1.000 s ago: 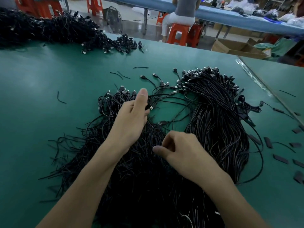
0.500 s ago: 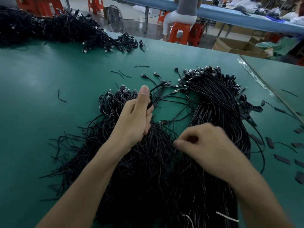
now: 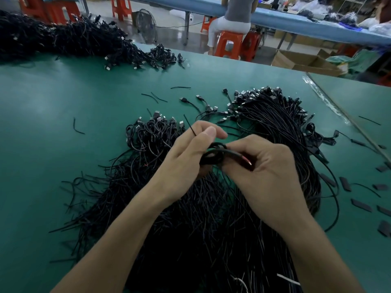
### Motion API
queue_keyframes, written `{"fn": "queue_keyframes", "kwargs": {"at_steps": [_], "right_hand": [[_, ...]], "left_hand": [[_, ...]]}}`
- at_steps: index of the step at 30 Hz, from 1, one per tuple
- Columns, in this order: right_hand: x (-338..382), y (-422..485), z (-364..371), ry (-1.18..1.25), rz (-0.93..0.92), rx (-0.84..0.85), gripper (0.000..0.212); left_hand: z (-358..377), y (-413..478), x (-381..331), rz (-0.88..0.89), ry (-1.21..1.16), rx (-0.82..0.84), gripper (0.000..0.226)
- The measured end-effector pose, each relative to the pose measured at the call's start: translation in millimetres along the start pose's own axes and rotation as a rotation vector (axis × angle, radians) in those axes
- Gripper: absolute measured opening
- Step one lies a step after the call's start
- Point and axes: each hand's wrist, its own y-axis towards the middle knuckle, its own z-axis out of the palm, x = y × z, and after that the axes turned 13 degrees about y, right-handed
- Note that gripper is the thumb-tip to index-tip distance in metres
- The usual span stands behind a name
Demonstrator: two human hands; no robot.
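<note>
1. Coiled cable (image 3: 212, 157) is held over the bench (image 3: 63, 144) — loop pinched by left hand (image 3: 186, 163) fingers, tail by right hand (image 3: 268, 172) fingers.
2. Risk: coil poss. sprung loose if pinch is slackened — then snagged in heap (image 3: 190, 229).

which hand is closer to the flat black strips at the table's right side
Right. The right hand sits toward the strips, with the cable heap between; the left hand is farther left, past the right one. Both grip one coiled cable.

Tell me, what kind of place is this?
Likely a cable assembly workshop: heaps of black USB cables cover the green worktable, and a person sits on an orange stool at a long blue bench.
</note>
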Motion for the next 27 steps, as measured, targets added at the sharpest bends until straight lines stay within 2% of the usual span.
{"fn": "queue_keyframes", "kwargs": {"at_steps": [3, 5, 9, 13, 17, 19, 21, 23, 25, 27], "right_hand": [[1, 0, -1, 0.016, 0.047, 0.083, 0.020], [2, 0, -1, 0.042, 0.047, 0.072, 0.023], [0, -1, 5, -0.039, -0.012, -0.055, 0.029], [-5, -3, 8, -0.135, -0.056, -0.138, 0.020], [-5, -7, 10, -0.361, -0.220, 0.009, 0.003], [-6, -7, 9, -0.503, -0.336, 0.097, 0.005], [-5, -5, 6, -0.649, -0.485, 0.169, 0.006], [-1, 0, 1, -0.749, -0.619, 0.240, 0.006], [3, 7, -6, -0.758, -0.658, 0.326, 0.004], [5, 11, -12, -0.699, -0.604, 0.410, 0.001]], "left_hand": [[3, -2, -3, 0.058, 0.013, -0.050, 0.042], [5, -3, -5, 0.085, -0.029, -0.065, 0.048], [5, -1, -2, -0.001, -0.101, -0.089, 0.055], [6, 2, 3, -0.083, -0.095, -0.146, 0.055], [7, 3, 5, -0.164, -0.106, -0.150, 0.059], [8, 4, 8, -0.216, -0.086, -0.131, 0.062], [6, 4, 10, -0.268, -0.013, -0.066, 0.059], [4, 2, 11, -0.325, 0.015, 0.072, 0.057], [1, 0, 13, -0.382, 0.026, 0.202, 0.058], [1, 0, 12, -0.415, 0.080, 0.304, 0.054]]}}
